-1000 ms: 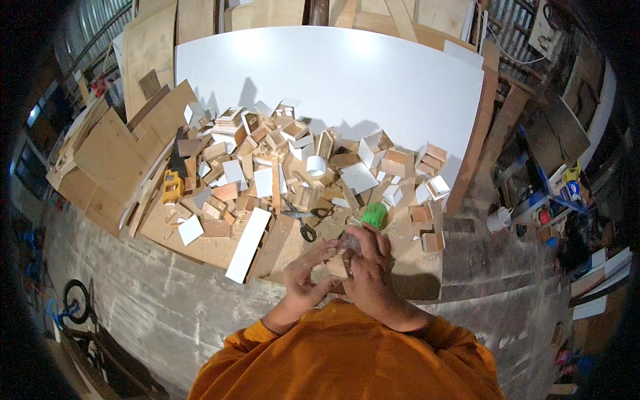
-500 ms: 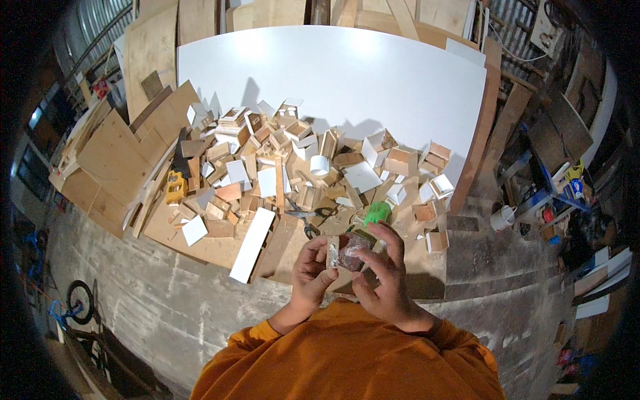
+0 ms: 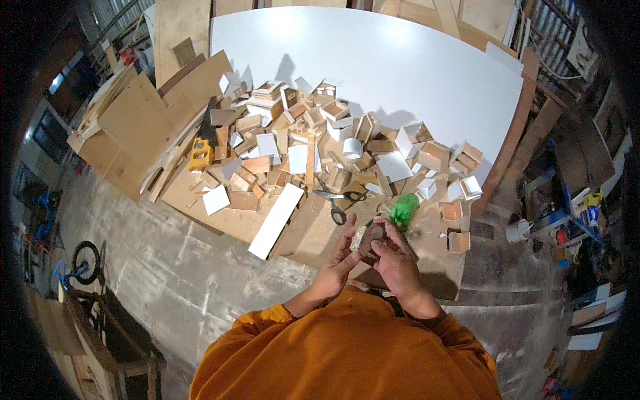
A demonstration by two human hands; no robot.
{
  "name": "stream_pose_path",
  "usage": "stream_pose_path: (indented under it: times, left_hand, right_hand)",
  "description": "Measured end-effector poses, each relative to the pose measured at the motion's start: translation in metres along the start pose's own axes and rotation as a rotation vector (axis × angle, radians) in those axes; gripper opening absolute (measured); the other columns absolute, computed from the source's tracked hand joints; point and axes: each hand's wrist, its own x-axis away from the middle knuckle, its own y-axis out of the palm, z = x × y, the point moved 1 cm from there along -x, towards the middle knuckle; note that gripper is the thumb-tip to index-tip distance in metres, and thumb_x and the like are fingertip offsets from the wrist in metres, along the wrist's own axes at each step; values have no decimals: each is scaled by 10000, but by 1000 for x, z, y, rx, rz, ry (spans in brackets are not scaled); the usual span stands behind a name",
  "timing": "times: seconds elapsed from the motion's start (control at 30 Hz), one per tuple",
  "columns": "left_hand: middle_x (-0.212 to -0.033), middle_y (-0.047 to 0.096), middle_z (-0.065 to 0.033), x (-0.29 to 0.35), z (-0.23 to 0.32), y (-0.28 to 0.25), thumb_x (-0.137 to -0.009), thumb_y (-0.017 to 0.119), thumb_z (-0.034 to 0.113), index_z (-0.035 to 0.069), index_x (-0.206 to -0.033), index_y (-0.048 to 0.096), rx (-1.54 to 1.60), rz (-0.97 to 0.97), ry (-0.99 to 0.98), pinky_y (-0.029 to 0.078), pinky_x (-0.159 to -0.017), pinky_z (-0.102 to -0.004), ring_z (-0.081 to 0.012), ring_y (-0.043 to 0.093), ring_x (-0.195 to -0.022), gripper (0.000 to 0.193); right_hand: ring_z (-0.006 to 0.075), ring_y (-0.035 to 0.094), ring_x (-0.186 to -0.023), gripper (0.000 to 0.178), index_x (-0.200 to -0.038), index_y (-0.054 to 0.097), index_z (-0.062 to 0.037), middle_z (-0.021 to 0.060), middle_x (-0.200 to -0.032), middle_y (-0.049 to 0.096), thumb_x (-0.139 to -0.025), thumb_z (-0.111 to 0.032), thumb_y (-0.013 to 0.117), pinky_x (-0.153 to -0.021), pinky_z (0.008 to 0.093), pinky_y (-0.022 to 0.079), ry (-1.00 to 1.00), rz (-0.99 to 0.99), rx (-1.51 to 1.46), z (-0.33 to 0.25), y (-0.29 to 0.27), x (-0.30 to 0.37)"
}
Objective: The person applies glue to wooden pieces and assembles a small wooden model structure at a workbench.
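Above the near edge of the work board, both my hands hold one small brown wooden piece with a pale, rough edge. My left hand grips it by the pale edge, thumb in front and fingers behind. My right hand is closed on its brown side, thumb pressed on the face. Fingers hide much of it, so its full shape cannot be told. Just beyond my right fingers lies a green plastic bottle. A pair of scissors with dark handles rests beyond my left hand.
A heap of small wooden boxes and offcuts covers the board. A long white strip lies left of my hands. Further left is a handsaw with a yellow handle. A large white panel stands behind.
The view has shifted, so the scene sits further right and higher. My right fingers, spread over the piece before, now close around it, and the piece has turned in my hands.
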Motion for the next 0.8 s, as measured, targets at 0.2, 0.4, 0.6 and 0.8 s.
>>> stream_pose_path:
  times: [0.2,0.4,0.6,0.8]
  left_hand:
    - [-1583,87,-145,12,8,-25,-907,554,201,58,-1455,296,-490,17,124,78,-1164,-438,-301,66,-1463,622]
    - [-1485,321,-238,56,64,-84,-806,652,241,52,-1317,491,-1434,314,384,179,-1128,-519,-401,203,-1420,568]
    - [-1457,364,-236,67,97,-140,-730,743,338,75,-1375,447,-1415,343,133,320,-1074,-482,-434,361,-1329,758]
    - [-1458,378,-200,80,88,-148,-736,771,336,93,-1415,403,-1262,338,-34,408,-1012,-407,-360,413,-1319,810]
  right_hand:
    - [162,551,-983,533,-1361,421,-131,27,-1060,527,-879,-110,648,-883,370,487,83,-50,-45,16,-5,-12]
    - [173,573,-959,588,-1374,412,-167,43,-1017,558,-853,-111,679,-841,371,510,116,57,36,21,-8,-15]
    - [179,590,-922,610,-1384,376,-144,59,-997,563,-841,-57,639,-813,355,523,129,39,126,46,-11,-29]
    - [170,591,-906,665,-1391,336,-117,78,-991,553,-806,21,620,-821,333,519,123,31,251,63,-3,-46]
